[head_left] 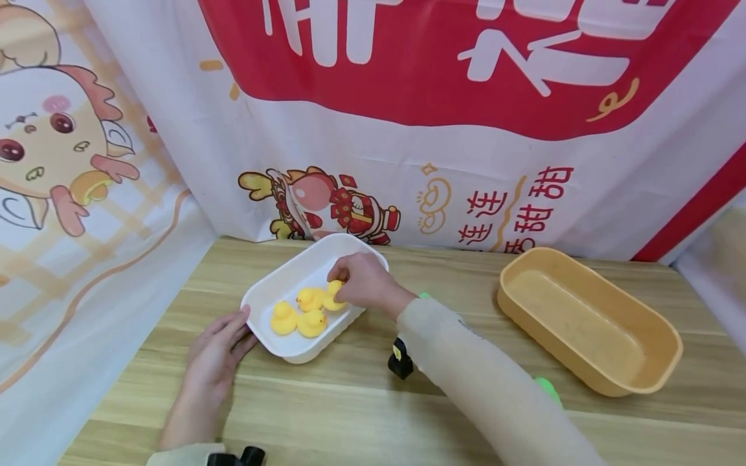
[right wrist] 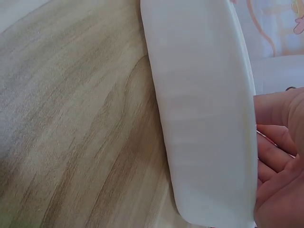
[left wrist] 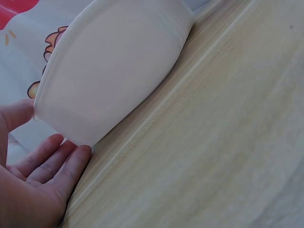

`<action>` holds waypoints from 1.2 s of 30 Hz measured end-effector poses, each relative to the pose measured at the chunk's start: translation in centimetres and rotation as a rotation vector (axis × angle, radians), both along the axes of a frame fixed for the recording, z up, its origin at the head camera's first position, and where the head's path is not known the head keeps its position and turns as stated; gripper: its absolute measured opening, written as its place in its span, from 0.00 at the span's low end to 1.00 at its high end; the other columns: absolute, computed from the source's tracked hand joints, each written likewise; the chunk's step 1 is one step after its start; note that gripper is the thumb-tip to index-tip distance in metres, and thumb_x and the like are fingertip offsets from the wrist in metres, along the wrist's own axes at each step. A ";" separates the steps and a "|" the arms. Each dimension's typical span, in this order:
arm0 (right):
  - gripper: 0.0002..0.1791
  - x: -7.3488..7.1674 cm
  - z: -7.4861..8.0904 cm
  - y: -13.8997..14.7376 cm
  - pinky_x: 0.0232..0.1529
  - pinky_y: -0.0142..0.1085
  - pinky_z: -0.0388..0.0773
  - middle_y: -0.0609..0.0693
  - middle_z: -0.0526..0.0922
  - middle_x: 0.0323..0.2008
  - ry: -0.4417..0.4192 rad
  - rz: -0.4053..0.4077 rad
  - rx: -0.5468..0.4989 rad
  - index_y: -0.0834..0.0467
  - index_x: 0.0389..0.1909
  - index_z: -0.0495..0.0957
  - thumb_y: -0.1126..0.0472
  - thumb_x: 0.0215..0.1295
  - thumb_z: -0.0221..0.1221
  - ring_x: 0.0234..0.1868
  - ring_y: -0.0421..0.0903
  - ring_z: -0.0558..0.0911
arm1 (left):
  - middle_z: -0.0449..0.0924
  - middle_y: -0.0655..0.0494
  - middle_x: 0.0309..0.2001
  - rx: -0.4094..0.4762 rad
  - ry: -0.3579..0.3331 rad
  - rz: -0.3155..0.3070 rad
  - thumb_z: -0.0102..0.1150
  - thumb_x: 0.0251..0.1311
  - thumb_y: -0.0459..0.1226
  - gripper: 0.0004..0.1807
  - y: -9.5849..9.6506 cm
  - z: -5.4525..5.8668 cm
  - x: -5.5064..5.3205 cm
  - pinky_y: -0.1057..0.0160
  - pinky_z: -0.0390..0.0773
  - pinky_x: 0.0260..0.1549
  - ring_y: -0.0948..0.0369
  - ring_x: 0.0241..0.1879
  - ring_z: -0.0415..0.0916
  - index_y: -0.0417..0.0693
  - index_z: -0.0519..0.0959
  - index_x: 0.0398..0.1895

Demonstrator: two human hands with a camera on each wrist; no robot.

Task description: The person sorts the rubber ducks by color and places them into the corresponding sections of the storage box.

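Observation:
A white plastic basin [head_left: 268,285] stands on the table with several yellow rubber ducks [head_left: 283,318] inside. My right hand [head_left: 367,281] reaches over its right rim and pinches one rubber duck [head_left: 333,299] beside the others. In the right wrist view the basin's outer wall [right wrist: 204,114] hides the ducks, and the right hand's fingers [right wrist: 273,152] show past the rim. My left hand [head_left: 218,349] touches the basin's left end. Seen from the left wrist, its thumb meets the rim while the extended fingers [left wrist: 71,166] rest against the lower wall.
A tan plastic basin [head_left: 583,317] stands at the right of the wooden table [head_left: 326,414]. Green objects [head_left: 548,389] lie partly hidden by the right arm. A printed cloth [head_left: 408,149] hangs behind the table, and another patterned cloth [head_left: 70,272] borders the left.

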State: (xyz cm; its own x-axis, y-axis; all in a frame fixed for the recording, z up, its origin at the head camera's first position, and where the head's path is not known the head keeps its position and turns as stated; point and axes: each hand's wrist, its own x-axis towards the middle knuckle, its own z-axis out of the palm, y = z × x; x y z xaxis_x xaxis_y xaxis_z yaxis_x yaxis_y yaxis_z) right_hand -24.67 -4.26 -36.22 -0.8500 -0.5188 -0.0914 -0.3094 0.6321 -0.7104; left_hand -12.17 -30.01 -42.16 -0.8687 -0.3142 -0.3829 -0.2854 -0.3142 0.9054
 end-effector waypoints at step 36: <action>0.15 -1.1 -1.5 0.5 0.56 0.37 0.86 0.45 0.91 0.40 -0.019 0.027 -0.016 0.57 0.46 0.90 0.56 0.62 0.79 0.46 0.43 0.86 | 0.87 0.71 0.46 -0.020 0.007 0.002 0.68 0.73 0.48 0.16 0.1 0.1 0.0 0.70 0.86 0.57 0.71 0.53 0.85 0.50 0.77 0.53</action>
State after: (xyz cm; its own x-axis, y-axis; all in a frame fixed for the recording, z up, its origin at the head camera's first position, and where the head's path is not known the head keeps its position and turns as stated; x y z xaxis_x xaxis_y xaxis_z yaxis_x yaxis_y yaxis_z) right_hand -25.75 -3.75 -37.67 -0.8341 -0.5427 -0.0991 -0.3121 0.6123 -0.7264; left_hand -12.19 -29.87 -42.07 -0.8707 -0.3233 -0.3706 -0.2787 -0.2966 0.9134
